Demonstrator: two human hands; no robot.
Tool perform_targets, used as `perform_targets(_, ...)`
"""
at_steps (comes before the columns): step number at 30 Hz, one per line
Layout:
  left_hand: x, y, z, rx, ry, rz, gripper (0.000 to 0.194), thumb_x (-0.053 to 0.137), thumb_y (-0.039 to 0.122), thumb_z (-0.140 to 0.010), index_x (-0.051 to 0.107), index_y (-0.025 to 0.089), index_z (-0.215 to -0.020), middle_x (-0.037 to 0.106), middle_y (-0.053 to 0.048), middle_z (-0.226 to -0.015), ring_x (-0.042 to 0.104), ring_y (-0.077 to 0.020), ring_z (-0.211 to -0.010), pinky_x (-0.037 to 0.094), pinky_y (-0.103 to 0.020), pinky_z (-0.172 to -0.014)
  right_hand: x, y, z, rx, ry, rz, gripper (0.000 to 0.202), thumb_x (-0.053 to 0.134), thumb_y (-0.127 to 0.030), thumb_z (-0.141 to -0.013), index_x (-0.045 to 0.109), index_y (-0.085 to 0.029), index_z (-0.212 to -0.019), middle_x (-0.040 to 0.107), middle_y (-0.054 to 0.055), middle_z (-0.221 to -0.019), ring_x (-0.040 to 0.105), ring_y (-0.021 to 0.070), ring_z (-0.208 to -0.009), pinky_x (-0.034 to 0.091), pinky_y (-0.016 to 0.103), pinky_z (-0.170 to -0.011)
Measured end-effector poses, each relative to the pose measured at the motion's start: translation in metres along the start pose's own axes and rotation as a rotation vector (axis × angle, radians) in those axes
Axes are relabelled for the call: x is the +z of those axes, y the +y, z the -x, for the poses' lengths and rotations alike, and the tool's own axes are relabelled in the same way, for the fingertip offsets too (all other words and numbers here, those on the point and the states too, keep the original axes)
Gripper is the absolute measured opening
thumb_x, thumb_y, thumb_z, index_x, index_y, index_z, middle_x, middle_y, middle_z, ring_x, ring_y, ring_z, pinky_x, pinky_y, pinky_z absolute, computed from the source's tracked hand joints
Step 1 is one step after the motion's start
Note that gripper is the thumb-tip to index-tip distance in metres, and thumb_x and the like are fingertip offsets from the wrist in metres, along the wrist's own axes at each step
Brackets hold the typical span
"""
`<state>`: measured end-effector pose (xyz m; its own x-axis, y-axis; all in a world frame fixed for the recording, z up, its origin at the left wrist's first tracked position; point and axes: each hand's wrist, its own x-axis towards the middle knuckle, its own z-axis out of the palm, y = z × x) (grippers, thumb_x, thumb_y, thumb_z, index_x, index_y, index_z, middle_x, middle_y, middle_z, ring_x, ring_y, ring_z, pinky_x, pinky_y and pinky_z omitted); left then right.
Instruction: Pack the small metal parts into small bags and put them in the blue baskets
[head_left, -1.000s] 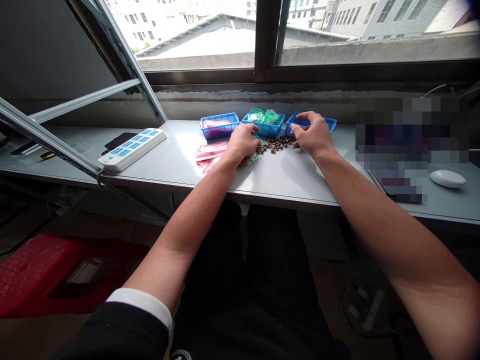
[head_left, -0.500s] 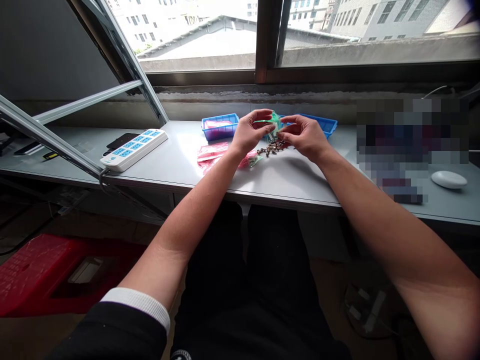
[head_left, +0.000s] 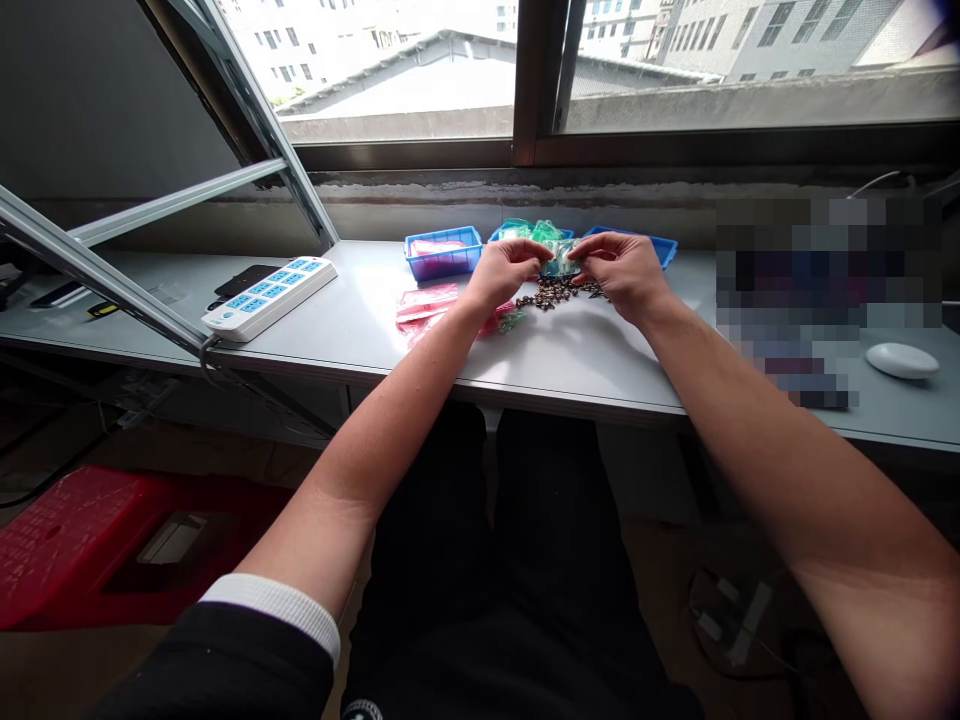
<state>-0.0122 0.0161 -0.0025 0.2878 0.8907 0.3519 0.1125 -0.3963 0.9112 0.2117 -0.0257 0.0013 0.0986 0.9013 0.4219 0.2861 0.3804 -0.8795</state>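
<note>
A small green-tinted clear plastic bag (head_left: 560, 258) is stretched between my two hands above the table. My left hand (head_left: 501, 272) pinches its left edge between thumb and fingers. On the other side, my right hand (head_left: 628, 277) grips the right edge in the same way. Just beneath the bag lies a loose pile of small brown metal-looking pieces (head_left: 553, 293), partly covered by my right fingers. Flat pink plastic bags (head_left: 426, 304) lie to the left, partly behind my left forearm, with a bit of green plastic (head_left: 511, 320) at their right end.
Along the wall stand a blue basket (head_left: 444, 262) with pink bags, a middle one with green bags (head_left: 529, 230), and a blue basket (head_left: 666, 250) behind my right hand. A white power strip (head_left: 271, 298), metal frame (head_left: 259, 120) and white mouse-like object (head_left: 901, 361) flank the work area.
The green bag has come down and is now spread level between my fingers. My hands have moved slightly, and the middle basket's green bags show behind them.
</note>
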Motion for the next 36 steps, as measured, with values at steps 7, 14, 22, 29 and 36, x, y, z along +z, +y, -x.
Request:
perform_targets(7, -0.002, 0.002, 0.007, 0.002, -0.021, -0.037, 0.016, 0.091, 0.035, -0.111, 0.098, 0.021, -0.111, 0.098, -0.008, -0.116, 0.092, -0.0268, -0.117, 0.076, -0.041, -0.11, 0.0, -0.004, 0.004, 0.013, -0.023, -0.036, 0.008, 0.094, -0.027, -0.1, 0.09, -0.029, -0.093, 0.09, 0.01, -0.105, 0.091, 0.0345, -0.109, 0.089, 0.059, -0.094)
perform_targets(14, -0.001, 0.001, 0.006, 0.011, -0.048, -0.062, 0.036, 0.103, 0.052, -0.107, 0.088, 0.023, -0.093, 0.092, -0.005, -0.098, 0.091, -0.0293, -0.115, 0.076, -0.042, -0.11, 0.001, -0.011, 0.008, 0.02, -0.073, -0.047, 0.011, 0.095, -0.033, -0.103, 0.085, -0.03, -0.1, 0.093, 0.011, -0.117, 0.094, 0.037, -0.118, 0.089, 0.058, -0.096)
perform_targets(22, 0.0, -0.005, 0.002, -0.128, -0.105, 0.265, 0.031, 0.098, 0.022, -0.108, 0.087, 0.018, -0.137, 0.097, -0.01, -0.121, 0.095, -0.028, -0.12, 0.075, -0.052, -0.127, 0.0, 0.001, 0.001, 0.046, -0.066, -0.092, 0.028, 0.108, -0.022, -0.09, 0.086, -0.029, -0.106, 0.093, 0.008, -0.111, 0.088, 0.029, -0.095, 0.081, 0.047, -0.077)
perform_targets(29, -0.001, -0.006, -0.001, -0.056, -0.05, 0.205, 0.018, 0.09, 0.013, -0.104, 0.089, 0.02, -0.121, 0.095, -0.007, -0.136, 0.09, -0.0246, -0.132, 0.074, -0.039, -0.123, -0.003, 0.007, -0.004, -0.045, -0.012, -0.053, 0.019, 0.11, -0.02, -0.088, 0.093, -0.028, -0.09, 0.087, 0.005, -0.096, 0.076, 0.0208, -0.079, 0.076, 0.041, -0.072)
perform_targets(36, 0.001, -0.005, 0.001, -0.091, -0.028, 0.159, 0.037, 0.066, 0.002, -0.107, 0.098, 0.017, -0.121, 0.097, -0.008, -0.128, 0.091, -0.0208, -0.119, 0.076, -0.034, -0.108, -0.006, 0.023, -0.009, -0.119, 0.016, 0.082, 0.008, 0.105, -0.021, -0.093, 0.1, -0.028, -0.093, 0.091, 0.01, -0.118, 0.081, 0.0224, -0.081, 0.084, 0.049, -0.084)
